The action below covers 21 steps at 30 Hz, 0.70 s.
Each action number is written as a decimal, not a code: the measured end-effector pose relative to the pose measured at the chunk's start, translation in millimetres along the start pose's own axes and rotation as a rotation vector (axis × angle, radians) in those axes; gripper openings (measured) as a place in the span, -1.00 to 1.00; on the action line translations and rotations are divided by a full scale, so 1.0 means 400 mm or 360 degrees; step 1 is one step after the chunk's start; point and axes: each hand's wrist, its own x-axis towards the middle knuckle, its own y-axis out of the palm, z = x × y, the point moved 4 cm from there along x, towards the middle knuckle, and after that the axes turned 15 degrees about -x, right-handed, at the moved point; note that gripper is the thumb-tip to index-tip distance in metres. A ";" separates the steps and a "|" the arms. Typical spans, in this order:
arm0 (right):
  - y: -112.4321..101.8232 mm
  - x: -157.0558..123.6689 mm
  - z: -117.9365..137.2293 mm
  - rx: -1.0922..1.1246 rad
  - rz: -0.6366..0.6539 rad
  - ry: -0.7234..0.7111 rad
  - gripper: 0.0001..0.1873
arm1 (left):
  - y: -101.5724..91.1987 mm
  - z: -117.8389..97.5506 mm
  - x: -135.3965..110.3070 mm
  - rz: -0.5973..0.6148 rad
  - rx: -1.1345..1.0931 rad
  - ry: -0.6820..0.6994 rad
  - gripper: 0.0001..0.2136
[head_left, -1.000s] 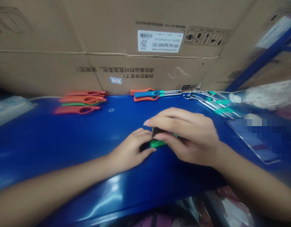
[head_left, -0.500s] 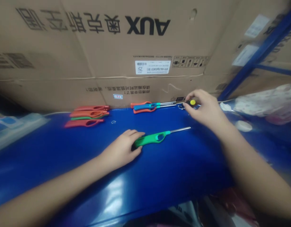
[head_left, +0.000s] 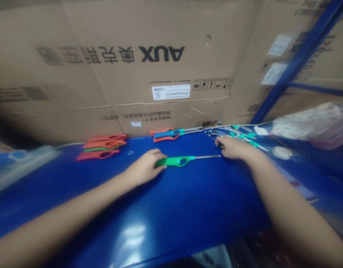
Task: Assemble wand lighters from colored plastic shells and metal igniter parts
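Observation:
A green long-nosed lighter lies on the blue table, its metal tube pointing right. My left hand rests on the lighter's handle end with fingers curled over it. My right hand lies palm down at the tip of the metal tube, fingers closed over a small dark and yellow thing that is mostly hidden. Just beyond my right hand lies a row of metal tubes with teal ends.
Red, orange and green lighter bodies are stacked at the back left. Orange and blue lighters lie at the back middle. Large cardboard boxes wall off the back. A blue rack post and plastic bags stand at the right.
My right hand left the green lighter, reached to the back right, took a small yellow-capped thing, then came down to the table by the tube's tip. My left hand stayed on the handle.

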 end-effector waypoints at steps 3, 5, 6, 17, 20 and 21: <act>0.003 0.001 -0.010 -0.0050 0.0084 0.0062 -0.55 | -0.009 0.036 0.052 -0.0083 0.0009 -0.0019 -0.76; 0.000 0.000 -0.013 -0.0070 0.0114 0.0087 -0.54 | -0.014 0.060 0.079 -0.0140 0.0018 -0.0030 -0.74; -0.001 0.000 -0.014 -0.0076 0.0124 0.0095 -0.54 | -0.015 0.071 0.089 -0.0160 0.0020 -0.0032 -0.74; -0.001 0.003 0.003 -0.0090 0.0072 0.0087 -0.53 | -0.040 0.139 0.138 -0.0386 0.0088 -0.0106 -0.75; -0.001 0.004 0.009 -0.0081 0.0033 0.0081 -0.53 | -0.039 0.133 0.134 -0.0388 0.0119 -0.0086 -0.76; -0.001 0.005 0.010 -0.0073 0.0013 0.0077 -0.53 | -0.039 0.129 0.132 -0.0386 0.0131 -0.0076 -0.76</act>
